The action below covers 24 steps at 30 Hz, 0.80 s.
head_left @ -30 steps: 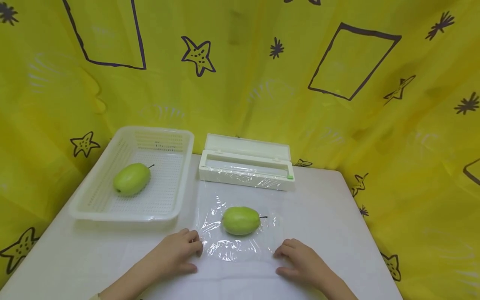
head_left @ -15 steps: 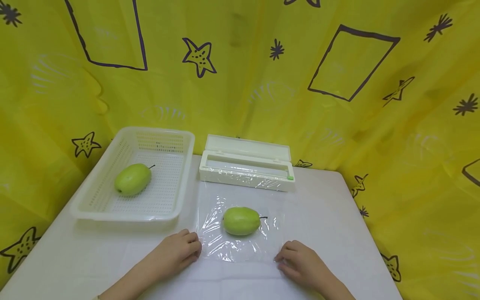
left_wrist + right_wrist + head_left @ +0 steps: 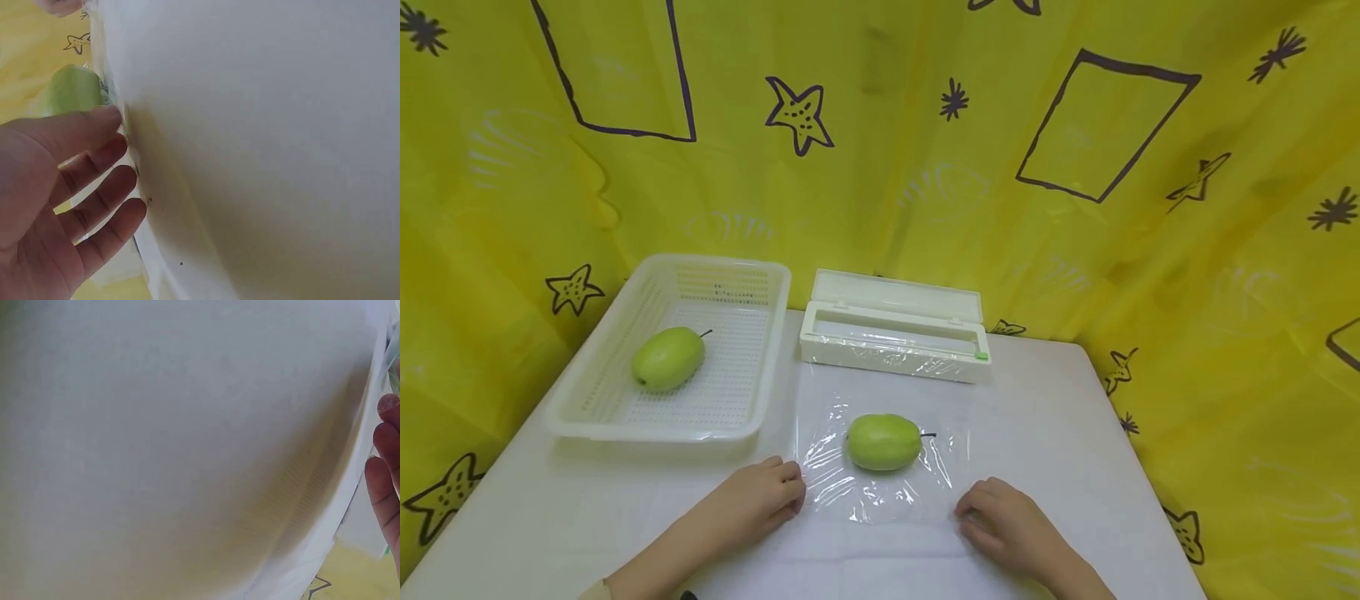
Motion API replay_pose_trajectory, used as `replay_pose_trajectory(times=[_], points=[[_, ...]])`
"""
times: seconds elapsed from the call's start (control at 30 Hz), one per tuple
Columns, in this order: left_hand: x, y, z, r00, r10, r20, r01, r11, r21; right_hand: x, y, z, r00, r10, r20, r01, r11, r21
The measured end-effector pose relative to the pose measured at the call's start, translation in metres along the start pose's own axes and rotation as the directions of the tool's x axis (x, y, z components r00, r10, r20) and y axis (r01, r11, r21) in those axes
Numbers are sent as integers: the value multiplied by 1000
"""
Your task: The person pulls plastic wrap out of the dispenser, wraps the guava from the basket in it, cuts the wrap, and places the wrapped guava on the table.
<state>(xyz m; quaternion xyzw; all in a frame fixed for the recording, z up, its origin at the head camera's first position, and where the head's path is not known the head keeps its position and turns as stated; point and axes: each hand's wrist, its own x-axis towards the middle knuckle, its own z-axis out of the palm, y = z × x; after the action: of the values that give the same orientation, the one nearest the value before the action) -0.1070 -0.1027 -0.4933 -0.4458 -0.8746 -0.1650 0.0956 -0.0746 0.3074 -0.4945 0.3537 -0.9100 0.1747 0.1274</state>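
A sheet of clear cling film [image 3: 871, 504] runs forward from a white dispenser box [image 3: 895, 362] onto the table. On it lies a green, oval pear [image 3: 883, 442] with its dark stem pointing right. My left hand [image 3: 760, 500] pinches the film's front left corner, thumb drawn in to the fingers. At the front right corner, my right hand [image 3: 1007, 525] pinches the film between thumb and forefinger. The left wrist view has the left hand [image 3: 87, 181] with thumb and forefinger tips close together. Only the fingertips of the right hand [image 3: 384, 456] show in the right wrist view.
A white slotted basket [image 3: 752, 425] stands at the left, holding another green pear [image 3: 668, 359]. The dispenser's lid [image 3: 897, 294] is raised, and a green slider [image 3: 981, 356] sits on its front right. A yellow patterned curtain [image 3: 880, 167] hangs behind the white-covered table [image 3: 1045, 417].
Both thumbs have closed in toward the fingers at the film's front corners. The right hand has shifted slightly right. Pears, basket and dispenser stay where they were.
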Motion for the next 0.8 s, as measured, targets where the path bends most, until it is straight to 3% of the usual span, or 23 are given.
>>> replay_pose_trajectory(times=[0.27, 0.47, 0.63, 0.8], points=[[-2, -2, -2, 996, -71, -56, 67, 995, -69, 2, 3, -3, 995, 60, -73, -53, 993, 104], [-2, -6, -2, 989, -71, -132, 62, 995, -73, 5, 6, -6, 991, 60, -118, -42, 987, 152], [3, -7, -4, 985, -84, -151, 76, 995, -59, 10, 8, -8, 987, 78, -142, -49, 979, 200], [16, -4, -5, 976, -149, -158, 146, 989, -30, 17, 9, -9, 983, 116, -145, -72, 959, 274]])
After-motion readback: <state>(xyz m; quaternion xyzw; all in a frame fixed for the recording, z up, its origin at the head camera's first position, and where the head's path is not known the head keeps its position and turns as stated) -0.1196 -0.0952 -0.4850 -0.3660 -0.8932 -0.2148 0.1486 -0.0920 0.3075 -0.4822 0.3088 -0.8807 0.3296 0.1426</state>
